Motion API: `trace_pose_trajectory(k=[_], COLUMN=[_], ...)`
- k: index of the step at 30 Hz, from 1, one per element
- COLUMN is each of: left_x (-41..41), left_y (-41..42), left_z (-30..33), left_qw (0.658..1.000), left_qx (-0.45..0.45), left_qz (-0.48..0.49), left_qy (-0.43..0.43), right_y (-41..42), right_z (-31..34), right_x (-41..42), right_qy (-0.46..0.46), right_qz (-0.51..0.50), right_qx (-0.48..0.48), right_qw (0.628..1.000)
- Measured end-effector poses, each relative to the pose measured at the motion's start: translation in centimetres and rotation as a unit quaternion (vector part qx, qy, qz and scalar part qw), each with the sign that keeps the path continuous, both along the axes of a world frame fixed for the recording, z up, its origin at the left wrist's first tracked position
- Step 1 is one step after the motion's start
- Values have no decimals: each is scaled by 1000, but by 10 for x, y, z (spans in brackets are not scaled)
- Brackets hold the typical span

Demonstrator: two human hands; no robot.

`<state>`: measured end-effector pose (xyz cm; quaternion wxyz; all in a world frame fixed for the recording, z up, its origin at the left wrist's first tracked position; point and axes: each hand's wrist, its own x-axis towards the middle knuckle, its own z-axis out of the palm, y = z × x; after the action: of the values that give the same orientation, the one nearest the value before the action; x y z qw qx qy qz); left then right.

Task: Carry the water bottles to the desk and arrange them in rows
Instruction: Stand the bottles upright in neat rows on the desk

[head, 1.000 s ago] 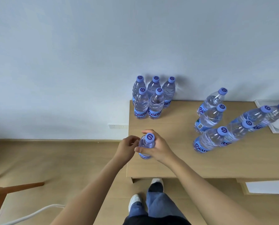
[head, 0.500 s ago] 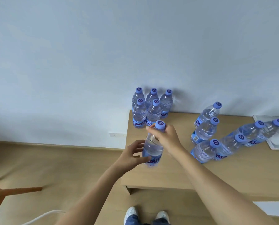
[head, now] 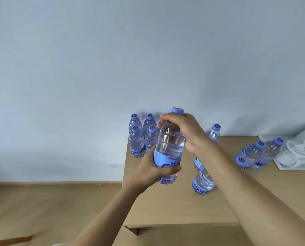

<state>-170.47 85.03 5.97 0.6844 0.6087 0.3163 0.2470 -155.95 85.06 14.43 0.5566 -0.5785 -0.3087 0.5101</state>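
I hold a clear water bottle [head: 169, 146] with a blue cap and blue label upright in the air above the wooden desk [head: 165, 206]. My left hand [head: 153, 170] grips its lower body around the label. My right hand [head: 185, 131] grips its neck just under the cap. Behind it, at the desk's back left corner, several bottles [head: 136, 142] stand packed in rows against the wall. Further right, several more bottles [head: 254, 155] stand loosely grouped, partly hidden by my right forearm.
A white tray [head: 290, 157] with white items lies at the desk's right end. A wall socket [head: 115, 165] sits left of the desk. Wooden floor spreads to the left, with a brown chair part [head: 9, 241] at the bottom left.
The bottle has risen from the desk's front left area to higher in front of me. My left hand went from touching its side to gripping the label. The camera tilted up.
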Motion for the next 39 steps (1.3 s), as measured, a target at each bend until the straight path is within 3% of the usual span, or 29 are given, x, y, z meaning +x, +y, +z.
trace_pose_trajectory(k=[4, 7, 9, 14, 21, 24, 26, 29, 33, 39], left_x=[17, 25, 27, 28, 19, 14, 14, 17, 23, 28], left_y=[-14, -20, -22, -19, -2, 4, 5, 2, -1, -5], left_z=[17, 26, 31, 37, 40, 38, 37, 36, 41, 46], left_qw=[986, 979, 975, 978, 998, 999, 998, 999, 996, 994], left_qx=[80, 105, 126, 122, 38, -14, -17, -5, 19, 44], left_qz=[137, 168, 171, 158, 50, -27, -30, 11, 72, 91], left_qy=[41, 48, 64, 55, -13, -39, -43, -42, -45, -46], right_y=[-4, -4, -3, -3, 0, -1, -3, -3, 0, 1], right_z=[1, -9, -8, 4, 19, 19, 20, 21, 22, 27], right_x=[-4, -12, -10, -1, 15, 21, 21, 18, 6, 1], right_qy=[-7, -108, -124, -48, 30, 37, 38, 8, -124, -108], right_qz=[-99, -157, -168, -110, -17, 46, 68, 35, -56, -91], right_qx=[52, 65, 77, 129, 135, 145, 154, 148, 154, 132], right_qw=[994, 980, 975, 984, 990, 988, 985, 988, 979, 981])
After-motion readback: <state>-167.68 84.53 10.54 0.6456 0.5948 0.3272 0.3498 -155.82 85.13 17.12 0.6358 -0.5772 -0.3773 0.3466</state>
